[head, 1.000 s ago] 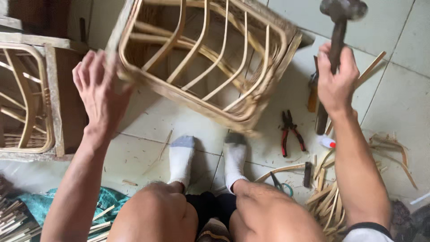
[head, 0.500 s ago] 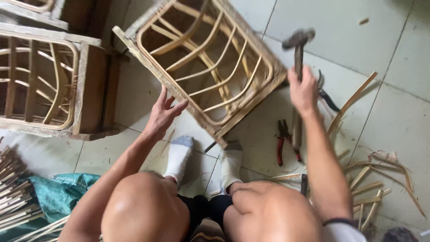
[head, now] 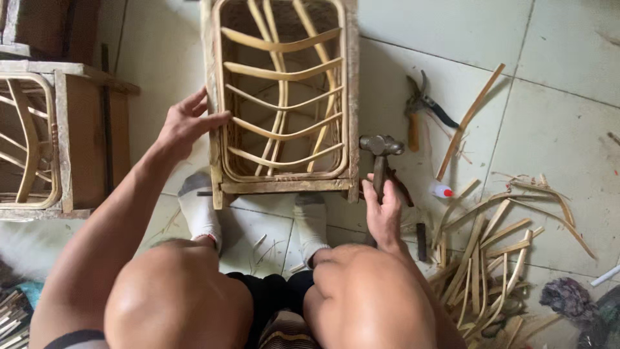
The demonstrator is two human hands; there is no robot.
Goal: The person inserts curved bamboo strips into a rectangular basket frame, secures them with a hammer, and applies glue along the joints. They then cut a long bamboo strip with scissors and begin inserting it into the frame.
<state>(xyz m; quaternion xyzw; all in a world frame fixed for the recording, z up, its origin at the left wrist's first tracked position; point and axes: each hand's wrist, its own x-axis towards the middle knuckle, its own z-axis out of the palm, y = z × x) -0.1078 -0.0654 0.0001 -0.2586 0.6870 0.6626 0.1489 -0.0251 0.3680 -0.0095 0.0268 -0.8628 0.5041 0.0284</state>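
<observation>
Hammer beside the crate

Crate (head: 284, 97) stood on the tiled floor (head: 549, 129) between the person's socked feet, slatted face up. The left hand (head: 187, 126) lay half-open on its left rail, fingers curled over the edge. The right hand (head: 382, 210) was closed around a hammer (head: 381, 152), head just beside the crate's lower right corner. Pruners (head: 423, 103) lay nearby.

Two rattan crates (head: 284, 97) (head: 39, 142), one hammer (head: 381, 152), one pruner (head: 423, 103).
</observation>
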